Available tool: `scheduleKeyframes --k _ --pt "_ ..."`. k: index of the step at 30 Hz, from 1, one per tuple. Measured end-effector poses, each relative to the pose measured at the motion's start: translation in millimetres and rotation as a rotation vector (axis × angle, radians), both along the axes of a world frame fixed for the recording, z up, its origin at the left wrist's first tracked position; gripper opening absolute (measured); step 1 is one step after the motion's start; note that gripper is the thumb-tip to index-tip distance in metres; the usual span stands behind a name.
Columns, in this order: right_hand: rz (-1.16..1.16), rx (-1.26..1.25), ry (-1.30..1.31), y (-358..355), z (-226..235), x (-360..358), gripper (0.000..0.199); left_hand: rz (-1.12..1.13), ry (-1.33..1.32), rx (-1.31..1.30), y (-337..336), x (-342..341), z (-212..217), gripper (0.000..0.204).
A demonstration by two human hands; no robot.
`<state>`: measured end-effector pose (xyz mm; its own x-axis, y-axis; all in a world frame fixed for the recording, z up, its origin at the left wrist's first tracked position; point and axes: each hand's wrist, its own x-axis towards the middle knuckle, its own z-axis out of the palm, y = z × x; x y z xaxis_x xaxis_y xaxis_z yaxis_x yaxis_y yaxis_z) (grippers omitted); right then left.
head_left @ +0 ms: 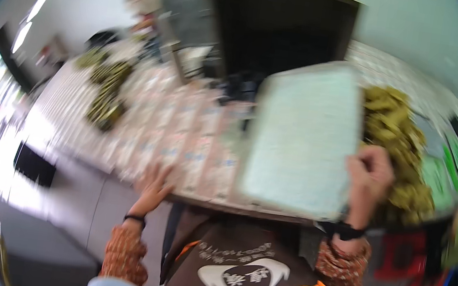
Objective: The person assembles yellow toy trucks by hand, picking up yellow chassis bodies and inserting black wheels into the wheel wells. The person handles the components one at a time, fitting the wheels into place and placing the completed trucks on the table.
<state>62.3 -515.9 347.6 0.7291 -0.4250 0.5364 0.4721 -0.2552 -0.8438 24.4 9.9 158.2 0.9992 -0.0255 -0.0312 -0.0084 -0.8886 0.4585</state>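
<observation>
My left hand (154, 184) is at the table's front edge, its fingers spread and nothing in them. My right hand (373, 168) is raised between a pale, flat, board-like panel (303, 136) and a heap of olive-yellow fabric (398, 129). Its fingers are curled together and blurred; whatever may be between them is hidden. The panel has rounded corners and covers the middle right of the table. Several olive fabric pieces lie loosely piled along its right side.
A patterned table (166, 128) spreads before me. A dark open box-shaped unit (283, 30) stands at the back. Twisted olive fabric strips (108, 91) lie on the left. Bright green items (441, 173) are at the far right, and a red stool (405, 261) stands below.
</observation>
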Motion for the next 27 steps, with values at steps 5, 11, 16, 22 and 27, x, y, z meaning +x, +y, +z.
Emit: scheduleKeyframes --k 5,11,16,22,27 --pt "0.094 0.255 0.115 -8.9 10.3 -28.1 0.019 0.144 0.129 0.174 -24.5 -15.8 35.8 0.066" --pt "-0.100 0.343 0.049 -51.1 50.7 -77.4 0.018 0.146 0.279 0.039 -45.9 0.5 84.7 0.062" --pt "-0.026 0.486 0.002 -43.8 63.9 -68.4 0.019 -0.226 0.353 -0.735 -84.3 22.0 176.6 0.057" --pt "0.118 0.592 -0.019 -41.0 89.2 -53.9 0.016 -0.933 0.622 -0.842 -138.6 48.0 240.3 0.071" --pt "0.216 0.760 -0.049 17.7 157.1 -14.9 0.016 -0.991 0.515 -0.847 -136.3 56.3 255.5 0.071"
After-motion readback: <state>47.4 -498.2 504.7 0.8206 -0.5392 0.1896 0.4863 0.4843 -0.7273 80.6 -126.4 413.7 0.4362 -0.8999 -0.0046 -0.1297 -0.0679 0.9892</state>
